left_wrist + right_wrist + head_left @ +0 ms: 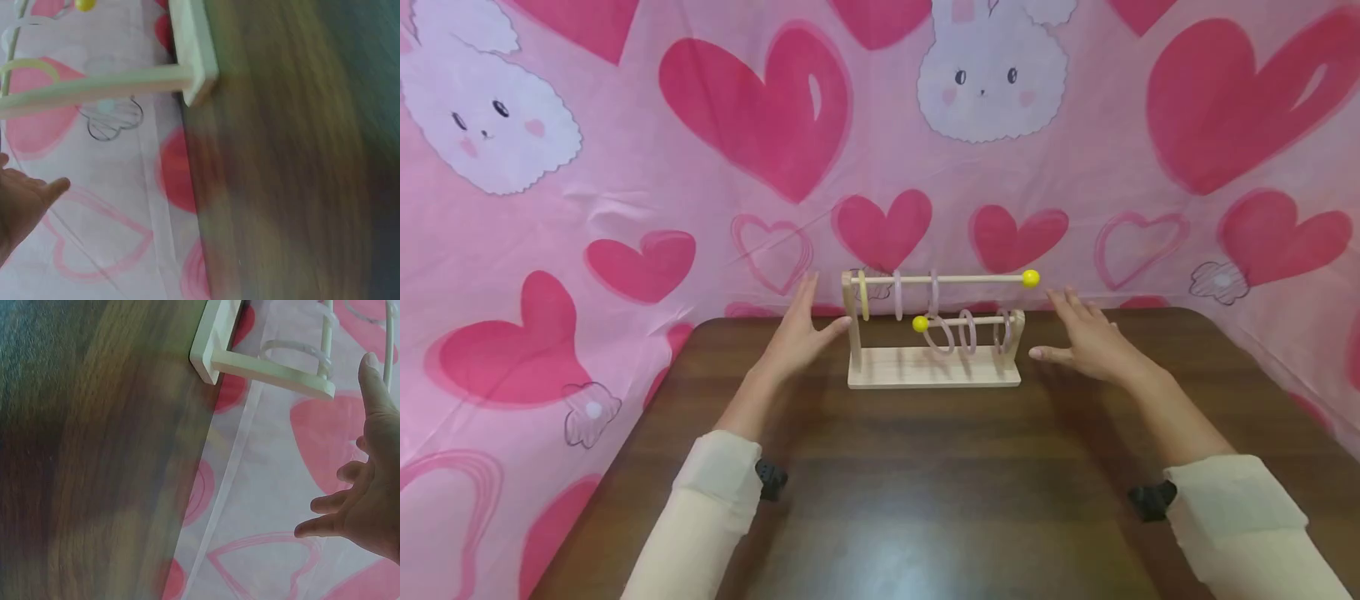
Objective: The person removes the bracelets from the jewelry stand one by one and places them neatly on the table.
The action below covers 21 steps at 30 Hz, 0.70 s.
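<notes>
A wooden rack (pixel 934 367) stands near the table's far edge, with two rods on uprights of different height. Its long upper rod (pixel 977 280) carries a yellow ring (pixel 864 296) and two pale purple rings; several pinkish rings (pixel 967 332) hang around the shorter lower rod. Each rod ends in a yellow ball (pixel 1031 278). My left hand (pixel 805 333) is held beside the taller upright, fingers extended and thumb pointing toward it. Right of the shorter upright, my right hand (pixel 1090 342) spreads its fingers, thumb toward the base. Neither hand holds anything.
The dark wooden table (pixel 880 467) reaches back to a pink cloth (pixel 715 167) printed with hearts and rabbits, hanging close behind the rack. Black wrist straps (pixel 771 479) show below both cream sleeves (pixel 1240 500).
</notes>
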Each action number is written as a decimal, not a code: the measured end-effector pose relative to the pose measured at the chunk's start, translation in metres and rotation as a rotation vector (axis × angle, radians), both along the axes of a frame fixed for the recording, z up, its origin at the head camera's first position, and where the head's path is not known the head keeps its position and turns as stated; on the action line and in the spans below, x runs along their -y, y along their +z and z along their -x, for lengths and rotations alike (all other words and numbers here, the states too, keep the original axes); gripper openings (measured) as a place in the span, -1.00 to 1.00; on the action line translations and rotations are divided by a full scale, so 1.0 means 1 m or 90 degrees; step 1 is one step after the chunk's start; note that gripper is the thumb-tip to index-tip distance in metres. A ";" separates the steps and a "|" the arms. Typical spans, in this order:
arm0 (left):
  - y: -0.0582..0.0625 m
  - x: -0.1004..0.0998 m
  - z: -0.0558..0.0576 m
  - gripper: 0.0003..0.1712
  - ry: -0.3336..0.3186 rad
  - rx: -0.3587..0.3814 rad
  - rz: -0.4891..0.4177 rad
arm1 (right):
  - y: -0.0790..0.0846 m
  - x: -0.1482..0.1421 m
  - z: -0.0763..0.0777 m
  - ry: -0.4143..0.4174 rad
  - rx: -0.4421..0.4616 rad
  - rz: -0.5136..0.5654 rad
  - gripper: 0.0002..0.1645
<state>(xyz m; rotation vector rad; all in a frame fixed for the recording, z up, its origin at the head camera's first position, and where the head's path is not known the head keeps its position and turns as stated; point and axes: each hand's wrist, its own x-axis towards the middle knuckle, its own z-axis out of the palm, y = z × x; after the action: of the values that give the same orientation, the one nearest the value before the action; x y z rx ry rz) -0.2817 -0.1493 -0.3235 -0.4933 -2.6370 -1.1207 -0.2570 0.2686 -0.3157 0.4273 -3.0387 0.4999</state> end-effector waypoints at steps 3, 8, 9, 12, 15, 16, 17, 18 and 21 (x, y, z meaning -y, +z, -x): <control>0.004 -0.009 0.003 0.05 -0.018 -0.021 -0.115 | 0.000 0.002 -0.001 0.008 -0.003 0.013 0.28; 0.008 -0.023 0.009 -0.11 -0.073 -0.028 -0.301 | -0.001 0.006 -0.004 0.039 -0.015 0.029 0.24; 0.008 -0.026 0.010 -0.14 -0.079 -0.032 -0.321 | -0.001 0.006 -0.004 0.046 -0.019 0.031 0.24; 0.009 -0.032 0.012 -0.22 -0.077 -0.054 -0.337 | -0.002 0.007 -0.005 0.058 -0.026 0.039 0.24; 0.008 -0.036 0.013 -0.26 -0.078 -0.070 -0.346 | -0.003 0.007 -0.006 0.059 -0.028 0.045 0.24; 0.007 -0.037 0.014 -0.27 -0.079 -0.070 -0.350 | -0.003 0.007 -0.006 0.059 -0.028 0.047 0.23; 0.006 -0.038 0.015 -0.28 -0.079 -0.068 -0.354 | -0.003 0.007 -0.006 0.060 -0.029 0.047 0.23; 0.005 -0.038 0.015 -0.29 -0.083 -0.066 -0.359 | -0.004 0.007 -0.006 0.061 -0.031 0.048 0.22; 0.001 -0.039 0.016 -0.30 -0.084 -0.048 -0.364 | -0.004 0.007 -0.006 0.065 -0.036 0.048 0.21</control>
<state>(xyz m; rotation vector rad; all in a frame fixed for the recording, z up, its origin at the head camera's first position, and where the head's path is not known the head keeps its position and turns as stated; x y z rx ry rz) -0.2977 -0.1098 -0.3221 -0.5726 -2.1006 -1.7668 -0.2514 0.2617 -0.3194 0.5841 -2.9440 0.5938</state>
